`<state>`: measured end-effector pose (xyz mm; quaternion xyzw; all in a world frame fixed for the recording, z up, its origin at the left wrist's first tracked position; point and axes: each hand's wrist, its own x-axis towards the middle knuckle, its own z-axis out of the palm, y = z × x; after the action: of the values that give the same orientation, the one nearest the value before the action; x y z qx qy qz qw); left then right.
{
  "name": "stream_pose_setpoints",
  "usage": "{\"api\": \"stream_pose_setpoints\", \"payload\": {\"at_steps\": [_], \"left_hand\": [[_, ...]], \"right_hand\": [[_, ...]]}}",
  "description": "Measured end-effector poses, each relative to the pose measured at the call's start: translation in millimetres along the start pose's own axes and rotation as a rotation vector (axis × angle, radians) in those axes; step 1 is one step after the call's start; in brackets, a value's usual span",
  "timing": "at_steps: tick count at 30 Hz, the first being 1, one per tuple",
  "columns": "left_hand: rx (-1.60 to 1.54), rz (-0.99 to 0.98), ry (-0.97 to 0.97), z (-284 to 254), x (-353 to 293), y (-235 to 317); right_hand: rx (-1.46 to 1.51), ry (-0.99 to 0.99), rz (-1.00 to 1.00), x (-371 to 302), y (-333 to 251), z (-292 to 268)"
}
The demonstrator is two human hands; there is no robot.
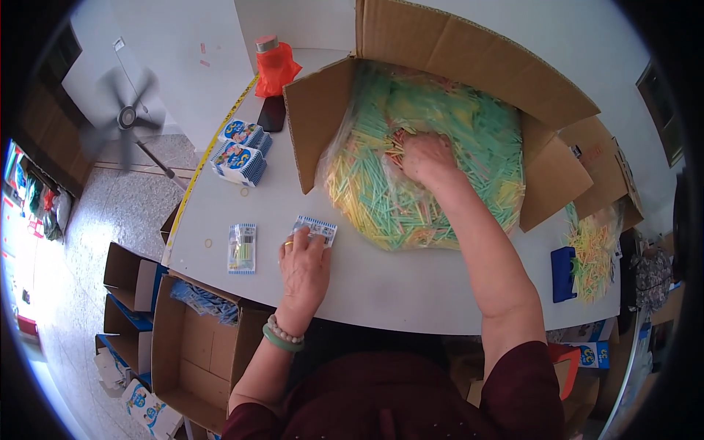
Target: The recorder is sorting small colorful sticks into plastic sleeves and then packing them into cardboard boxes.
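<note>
My left hand (304,270) rests on the white table (396,290), palm down. Its fingers are stretched out over a small blue-and-white packet (323,229), touching it and covering part of it. To its left lies another flat packet (243,249), with pale yellow-green sticks showing through a clear part. My right hand (427,155) reaches into a big clear plastic bag full of thin green, yellow and pink sticks (411,205), which bulges out of a cardboard box (323,110). Its fingertips are sunk among the sticks, so their grip is hidden.
Stacked packets (242,163), a dark phone (271,114) and a bottle in an orange bag (275,70) stand at the back left. A blue holder (563,274) and more loose sticks (592,257) lie at right. Below the table's left edge is an open carton (202,352).
</note>
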<state>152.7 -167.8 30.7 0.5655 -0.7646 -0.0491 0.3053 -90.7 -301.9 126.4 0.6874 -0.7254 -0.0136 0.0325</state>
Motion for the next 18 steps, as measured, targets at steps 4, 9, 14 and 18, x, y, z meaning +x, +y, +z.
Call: {"api": "stream_pose_setpoints", "payload": {"at_steps": [4,9,14,18], "left_hand": [[0.006,0.058,0.009,2.0,-8.5,2.7],[-0.063,0.039,-0.053,-0.3,-13.5,9.9],[-0.063,0.103,-0.054,-0.4,-19.0,10.4],[-0.073,0.124,-0.042,-6.6,-21.7,11.9]], "right_hand": [[-0.023,-0.099,-0.014,-7.5,2.3,-5.6],[-0.077,0.192,-0.092,-15.6,14.6,21.5],[0.011,0.113,-0.144,-15.8,10.4,9.2],[0.037,0.082,-0.165,-9.0,14.3,9.2]]}}
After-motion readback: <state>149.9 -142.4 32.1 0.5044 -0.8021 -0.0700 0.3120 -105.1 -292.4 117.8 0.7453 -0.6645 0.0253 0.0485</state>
